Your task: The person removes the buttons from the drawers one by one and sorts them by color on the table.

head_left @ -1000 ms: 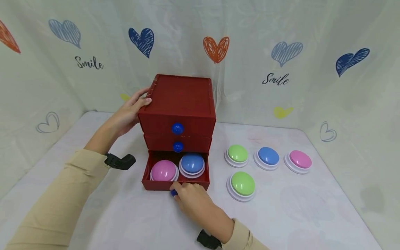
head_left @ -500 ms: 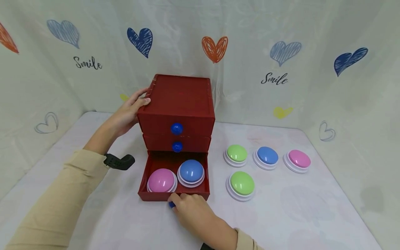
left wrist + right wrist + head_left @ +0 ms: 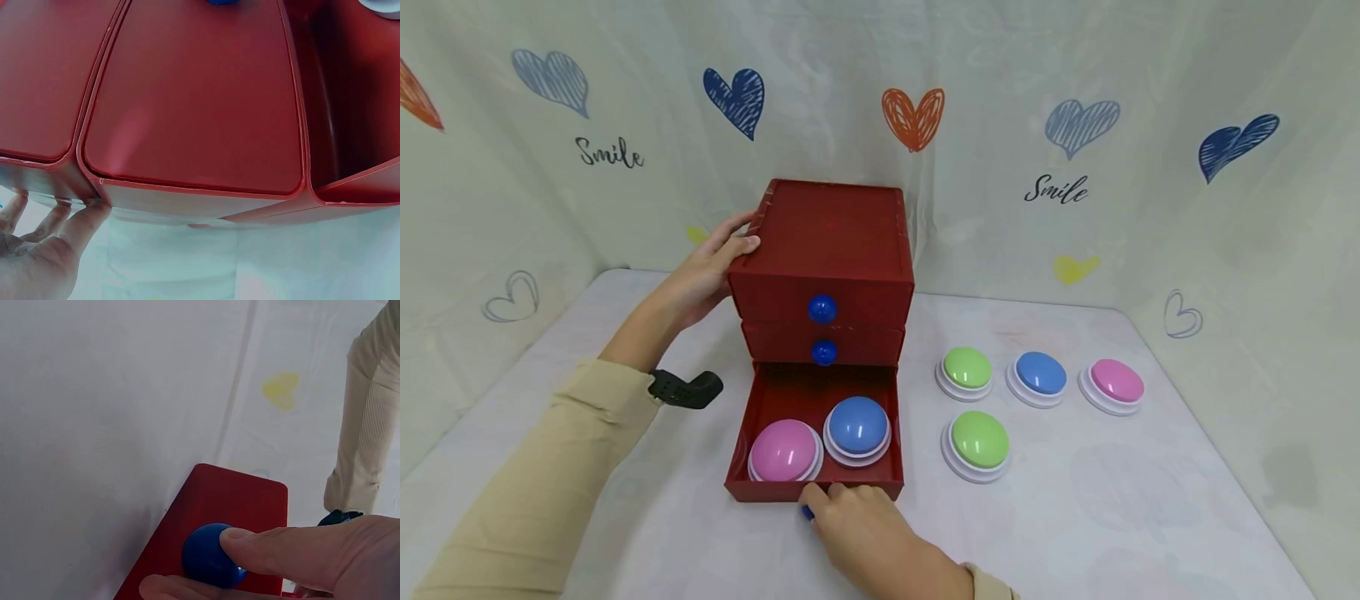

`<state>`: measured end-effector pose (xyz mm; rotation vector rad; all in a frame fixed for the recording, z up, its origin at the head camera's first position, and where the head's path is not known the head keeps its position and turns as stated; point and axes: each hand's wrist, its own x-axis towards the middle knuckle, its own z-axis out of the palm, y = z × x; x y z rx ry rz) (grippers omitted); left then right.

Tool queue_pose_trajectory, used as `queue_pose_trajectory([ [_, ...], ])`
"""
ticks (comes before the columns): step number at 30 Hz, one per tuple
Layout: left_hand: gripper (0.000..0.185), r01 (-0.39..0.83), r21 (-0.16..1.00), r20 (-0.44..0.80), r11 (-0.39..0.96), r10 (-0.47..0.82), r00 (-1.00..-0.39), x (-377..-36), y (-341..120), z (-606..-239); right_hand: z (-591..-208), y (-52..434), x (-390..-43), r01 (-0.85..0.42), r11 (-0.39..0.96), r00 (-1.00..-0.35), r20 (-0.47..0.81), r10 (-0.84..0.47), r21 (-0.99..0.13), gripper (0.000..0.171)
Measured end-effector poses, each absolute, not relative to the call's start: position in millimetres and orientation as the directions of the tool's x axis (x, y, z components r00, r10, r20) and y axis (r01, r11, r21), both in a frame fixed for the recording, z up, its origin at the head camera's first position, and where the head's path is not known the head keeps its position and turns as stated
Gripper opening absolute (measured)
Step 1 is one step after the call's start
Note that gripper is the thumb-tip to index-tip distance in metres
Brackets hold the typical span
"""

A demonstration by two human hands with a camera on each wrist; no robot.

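Left hand (image 3: 706, 271), fingers extended, rests against a red cabinet (image 3: 831, 233), likely steadying it, while right hand (image 3: 871, 533) pinches the lowest drawer's (image 3: 767, 492) blue knob (image 3: 206, 555).

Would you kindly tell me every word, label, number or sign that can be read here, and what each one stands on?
"Smile": black script on the pale backdrop, toward the left of the head view.
"Smile": the same script on the same backdrop, toward the right.
No lettering can be read on the red drawer unit.
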<state>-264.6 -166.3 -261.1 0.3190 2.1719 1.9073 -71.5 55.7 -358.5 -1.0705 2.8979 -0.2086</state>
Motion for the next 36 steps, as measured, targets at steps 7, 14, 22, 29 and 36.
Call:
queue_pose_trajectory([
  [7, 0.058, 0.005, 0.992, -0.035, 0.128, 0.310, -0.950, -265, -165, -261, -356, 57, -70, -0.668, 0.725, -0.734, -0.009, -0.679, -0.169, 0.020],
  [14, 0.058, -0.001, 0.992, -0.040, 0.124, 0.313, -0.949, -265, -166, -261, -355, 58, -70, -0.669, 0.718, -0.729, -0.022, -0.685, -0.191, 0.022],
  [22, 0.058, -0.003, 0.993, -0.041, 0.119, 0.314, -0.948, -265, -166, -261, -355, 61, -73, -0.645, 0.722, -0.737, -0.047, -0.675, -0.249, 0.022],
  [29, 0.059, 0.006, 0.993, -0.033, 0.119, 0.319, -0.947, -263, -166, -261, -344, 67, -77, -0.592, 0.724, -0.754, -0.075, -0.653, -0.354, 0.020],
  [36, 0.058, 0.006, 0.993, -0.033, 0.119, 0.322, -0.946, -264, -167, -260, -326, 79, -81, -0.561, 0.689, -0.780, 0.015, -0.625, -0.459, 0.016],
])
